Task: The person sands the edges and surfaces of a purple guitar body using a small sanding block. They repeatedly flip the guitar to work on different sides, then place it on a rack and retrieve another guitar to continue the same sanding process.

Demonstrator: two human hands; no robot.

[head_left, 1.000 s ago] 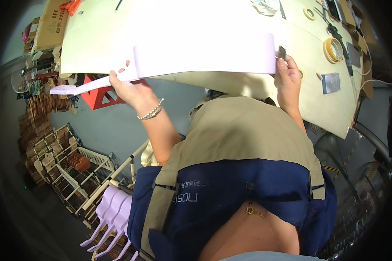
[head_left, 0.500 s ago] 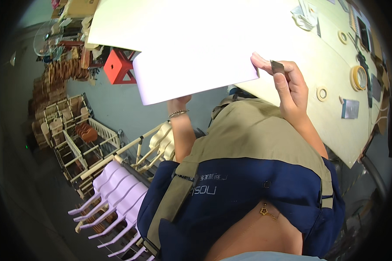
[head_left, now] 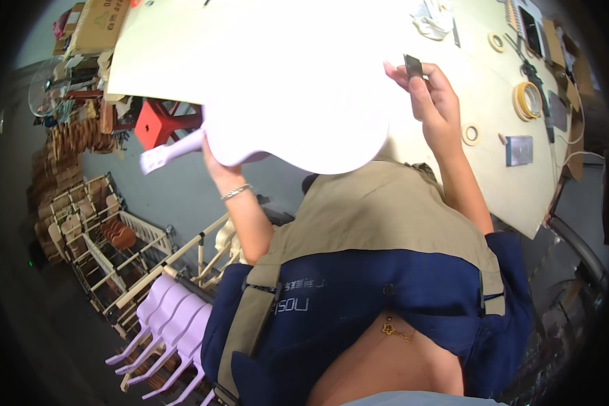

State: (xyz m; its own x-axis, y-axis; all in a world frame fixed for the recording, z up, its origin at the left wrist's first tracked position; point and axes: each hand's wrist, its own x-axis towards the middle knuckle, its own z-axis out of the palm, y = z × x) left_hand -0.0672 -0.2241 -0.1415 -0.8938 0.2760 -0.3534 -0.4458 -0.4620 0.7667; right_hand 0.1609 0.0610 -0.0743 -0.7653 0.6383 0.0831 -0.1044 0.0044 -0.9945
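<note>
A pale lilac ukulele (head_left: 325, 152) is held over the near edge of the white worktable, its broad face washed out by glare. Its neck and headstock (head_left: 159, 159) point left, beyond the table edge. My left hand (head_left: 218, 166) grips it where the neck meets the body; the fingers are partly hidden behind it. Just right of the rounded body end, my right hand (head_left: 436, 105) pinches a small dark flat metal blade (head_left: 413, 65) between thumb and fingers. This hand looks apart from the ukulele.
On the worktable (head_left: 501, 196) lie tape rolls (head_left: 527, 101), a grey-blue block (head_left: 520, 151) and a white glove-like cloth (head_left: 433, 20). A red stool (head_left: 157, 125) stands at the left. Several lilac ukuleles (head_left: 172, 311) hang on a rack (head_left: 145, 291) at lower left.
The ukulele has turned from edge-on to show its broad outline, and its neck has come into view at left. My right hand has come away from its edge, still pinching the blade.
</note>
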